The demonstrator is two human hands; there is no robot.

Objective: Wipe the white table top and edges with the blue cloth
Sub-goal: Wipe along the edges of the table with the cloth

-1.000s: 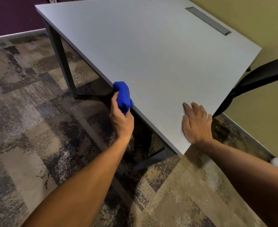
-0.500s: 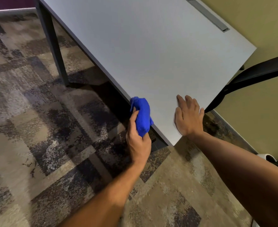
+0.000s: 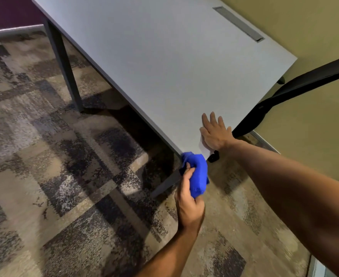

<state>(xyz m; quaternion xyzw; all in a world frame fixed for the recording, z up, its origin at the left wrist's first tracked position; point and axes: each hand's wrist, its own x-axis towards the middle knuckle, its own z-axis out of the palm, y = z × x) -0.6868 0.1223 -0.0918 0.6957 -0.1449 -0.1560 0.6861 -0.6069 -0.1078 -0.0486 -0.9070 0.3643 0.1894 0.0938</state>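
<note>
Patchy grey-brown carpet (image 3: 44,176) fills the 6 to 10 o'clock part of the view, olive wall (image 3: 314,27) at 1 to 3, purple wall (image 3: 8,11) at 11. One white desk (image 3: 164,66) runs from 12 down to its near corner just right of centre; top is bare apart from one grey cable slot (image 3: 238,24) at 1 o'clock near the far edge. Long left edge of the desk runs diagonally from 11 toward the centre, open carpet all along it. One dark desk leg (image 3: 64,62) stands at 10 o'clock; another leg or brace (image 3: 166,182) shows under the near corner. One black chair arm (image 3: 296,86) at 3 o'clock sits just beside the desk's right edge, leaving little room on that side.

One blue cloth (image 3: 197,174), bunched up, at the near corner of the desk, its top pressed to the corner edge, the rest hanging below the desktop. Left hand (image 3: 188,200) closed around the cloth from below, thumb over the front of it. Right hand (image 3: 214,134) flat, palm down, fingers spread, on the desktop right at the near corner, just above the cloth, holding nothing. Two bare forearms enter from 5 and 4 o'clock. Carpet below the corner is open toward 6 o'clock
</note>
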